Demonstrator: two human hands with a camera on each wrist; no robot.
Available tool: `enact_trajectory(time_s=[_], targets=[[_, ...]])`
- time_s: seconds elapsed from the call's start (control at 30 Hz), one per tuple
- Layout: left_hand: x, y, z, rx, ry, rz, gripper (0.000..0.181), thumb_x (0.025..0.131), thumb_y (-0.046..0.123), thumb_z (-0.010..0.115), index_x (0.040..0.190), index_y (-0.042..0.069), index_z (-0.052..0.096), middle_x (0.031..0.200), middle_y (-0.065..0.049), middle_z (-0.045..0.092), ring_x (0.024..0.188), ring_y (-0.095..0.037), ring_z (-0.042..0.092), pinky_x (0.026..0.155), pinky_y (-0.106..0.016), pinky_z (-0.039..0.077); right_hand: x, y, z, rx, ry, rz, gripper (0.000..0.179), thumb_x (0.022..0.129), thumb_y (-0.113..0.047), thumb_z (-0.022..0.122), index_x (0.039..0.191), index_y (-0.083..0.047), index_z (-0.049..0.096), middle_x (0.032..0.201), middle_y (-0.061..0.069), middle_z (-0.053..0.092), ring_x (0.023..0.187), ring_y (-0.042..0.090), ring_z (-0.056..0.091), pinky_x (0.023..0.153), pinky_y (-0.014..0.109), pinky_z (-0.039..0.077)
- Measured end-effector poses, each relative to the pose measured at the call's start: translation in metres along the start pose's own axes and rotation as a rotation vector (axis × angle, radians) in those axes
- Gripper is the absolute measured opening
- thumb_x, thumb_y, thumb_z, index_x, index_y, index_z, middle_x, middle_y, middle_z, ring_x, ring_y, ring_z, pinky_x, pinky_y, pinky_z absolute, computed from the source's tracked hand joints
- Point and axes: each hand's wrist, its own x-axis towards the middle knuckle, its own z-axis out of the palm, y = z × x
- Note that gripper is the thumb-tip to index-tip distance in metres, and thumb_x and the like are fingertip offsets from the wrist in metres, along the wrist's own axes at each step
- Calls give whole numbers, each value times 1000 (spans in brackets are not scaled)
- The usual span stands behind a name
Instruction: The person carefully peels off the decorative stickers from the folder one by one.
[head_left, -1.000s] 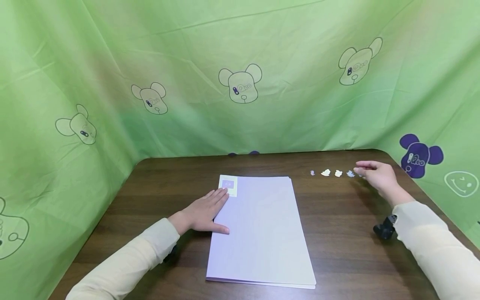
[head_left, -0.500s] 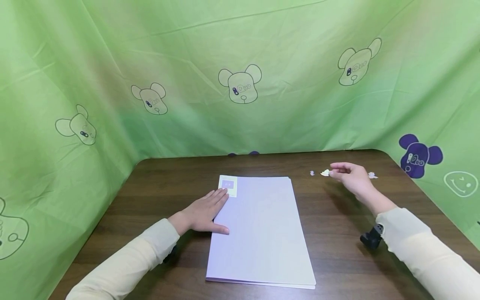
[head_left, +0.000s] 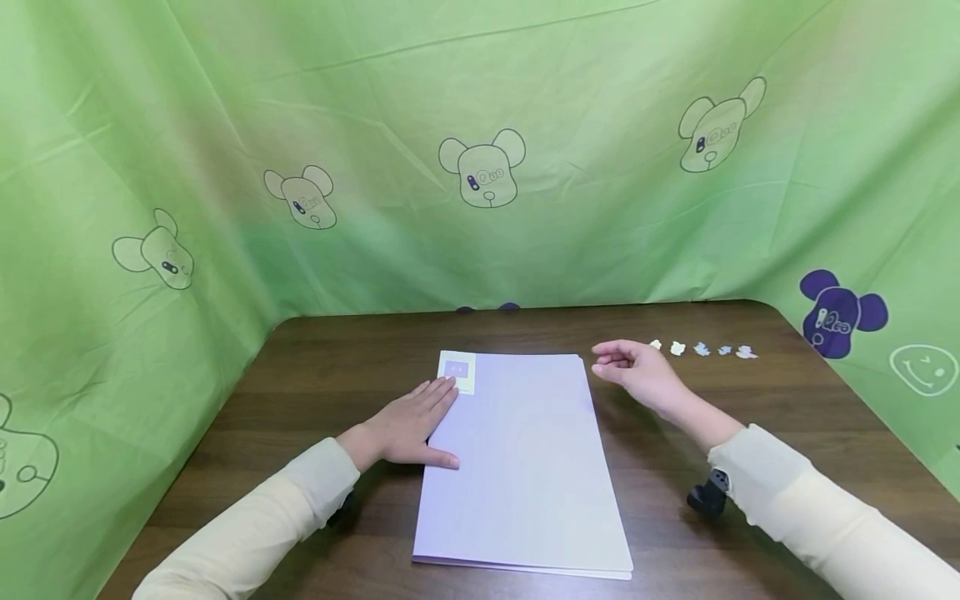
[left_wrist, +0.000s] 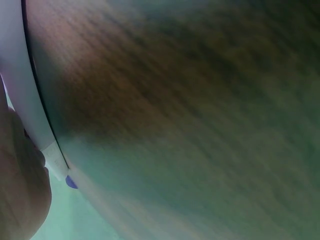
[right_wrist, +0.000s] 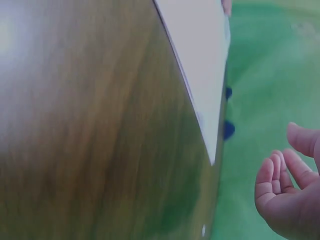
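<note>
My left hand (head_left: 411, 422) lies flat with straight fingers on the left edge of a stack of large white paper sheets (head_left: 525, 467). Its fingertips touch a small white rectangle with a purple square (head_left: 463, 382) at the sheets' top left corner. Just off their top right corner, my right hand (head_left: 639, 372) hovers with loosely bent fingers. In the right wrist view, thumb and fingers (right_wrist: 272, 185) stand apart, with nothing seen between them. Beyond that hand runs a row of small torn-looking scraps, white (head_left: 677, 348), bluish (head_left: 701, 349) and pale purple (head_left: 746, 352); the hand partly covers the row's left end.
The brown wooden table (head_left: 322, 367) reaches back to a green cloth backdrop (head_left: 375, 267) with printed bear heads. A black wrist camera (head_left: 707, 495) hangs under the right sleeve (head_left: 795, 492).
My right hand has swept left along the row of scraps to beside the paper's corner, uncovering the right-hand scraps. My left hand and the paper have stayed put.
</note>
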Motion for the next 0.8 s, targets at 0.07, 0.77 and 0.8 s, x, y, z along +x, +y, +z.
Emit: enact_trajectory(time_s=[0.07, 0.77, 0.8], targets=[[-1, 0, 0, -3, 2, 3, 112, 82, 84, 36, 155, 3, 9, 162, -10, 0, 147, -21, -3, 117, -35, 3, -1, -3, 9, 11, -14, -11, 37, 89, -5, 69, 120, 12, 59, 100, 17, 65, 86, 16, 59, 71, 18, 50], [-1, -1, 3, -21, 34, 11, 112, 83, 83, 37, 155, 2, 10, 162, -12, 1, 148, -23, -1, 117, -37, 5, -24, -31, 87, -28, -182, -61, 44, 85, -9, 75, 122, 7, 59, 111, 19, 62, 101, 29, 59, 89, 41, 50], [-1, 0, 3, -25, 37, 11, 112, 83, 82, 38, 155, 1, 10, 162, -13, 1, 148, -24, -1, 117, -37, 6, -25, -32, 91, -30, -188, -69, 44, 84, -9, 75, 122, 7, 59, 112, 19, 62, 102, 30, 59, 90, 42, 50]])
